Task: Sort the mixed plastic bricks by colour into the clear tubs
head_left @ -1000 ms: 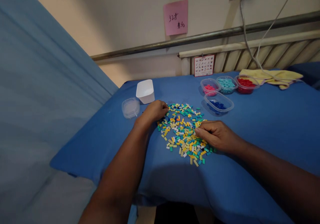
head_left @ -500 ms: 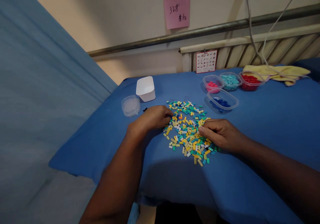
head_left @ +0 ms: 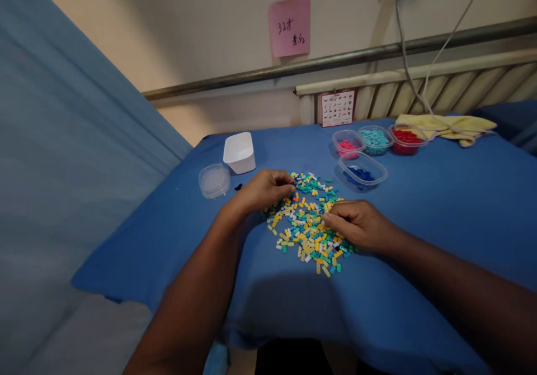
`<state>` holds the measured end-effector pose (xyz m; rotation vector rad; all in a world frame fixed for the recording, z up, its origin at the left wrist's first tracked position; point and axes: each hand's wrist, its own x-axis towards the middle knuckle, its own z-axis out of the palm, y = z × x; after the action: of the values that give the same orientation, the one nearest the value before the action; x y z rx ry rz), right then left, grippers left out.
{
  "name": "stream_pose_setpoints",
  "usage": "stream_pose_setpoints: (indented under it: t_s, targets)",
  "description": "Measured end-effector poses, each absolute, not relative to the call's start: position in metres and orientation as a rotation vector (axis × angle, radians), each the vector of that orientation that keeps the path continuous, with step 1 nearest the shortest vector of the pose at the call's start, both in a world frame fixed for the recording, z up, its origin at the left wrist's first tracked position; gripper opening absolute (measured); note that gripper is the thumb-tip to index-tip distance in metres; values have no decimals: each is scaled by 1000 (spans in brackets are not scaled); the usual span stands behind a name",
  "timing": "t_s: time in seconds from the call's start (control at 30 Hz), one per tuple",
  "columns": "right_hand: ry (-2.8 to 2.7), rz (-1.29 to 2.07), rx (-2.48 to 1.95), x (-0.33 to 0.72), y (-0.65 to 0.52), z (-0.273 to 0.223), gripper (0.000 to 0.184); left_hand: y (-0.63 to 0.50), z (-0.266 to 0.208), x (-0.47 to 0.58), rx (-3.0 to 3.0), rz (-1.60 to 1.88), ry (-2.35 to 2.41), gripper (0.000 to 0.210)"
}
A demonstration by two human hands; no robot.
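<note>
A heap of small bricks (head_left: 308,224), yellow, green, teal and white, lies on the blue cloth of the table (head_left: 440,196). My left hand (head_left: 264,189) rests on the heap's upper left edge, fingers curled, fingertips pinched at a brick near a dark blue one. My right hand (head_left: 356,224) lies on the heap's right side, fingers bent down onto the bricks. Whether either hand holds a brick is hidden by the fingers.
A white square tub (head_left: 239,152) and a clear round lid (head_left: 214,180) stand left of the heap. Clear tubs hold pink (head_left: 347,143), light blue (head_left: 375,138), red (head_left: 405,138) and dark blue (head_left: 361,169) bricks. A yellow cloth (head_left: 444,124) lies behind.
My left hand has slid a little to the right along the heap's top edge. My right hand has barely moved. The view shifted slightly.
</note>
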<state>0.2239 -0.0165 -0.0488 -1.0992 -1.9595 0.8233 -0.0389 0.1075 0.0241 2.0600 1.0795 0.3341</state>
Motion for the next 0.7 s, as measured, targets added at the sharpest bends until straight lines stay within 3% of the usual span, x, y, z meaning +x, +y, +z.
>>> stream_pose_setpoints:
  t_s: [0.27, 0.37, 0.5, 0.7]
  targets:
    - [-1911, 839, -1073, 224, -15, -48, 51, 129, 25, 83, 2173, 499, 828, 14]
    - [-1896, 866, -1043, 226, -15, -50, 52, 134, 28, 110, 2225, 621, 818, 24]
    - [-1886, 886, -1027, 226, -15, -50, 53, 132, 44, 77, 2257, 686, 930, 23]
    - [-1901, 880, -1056, 224, -16, -51, 52, 122, 57, -47, 2281, 321, 1340, 21]
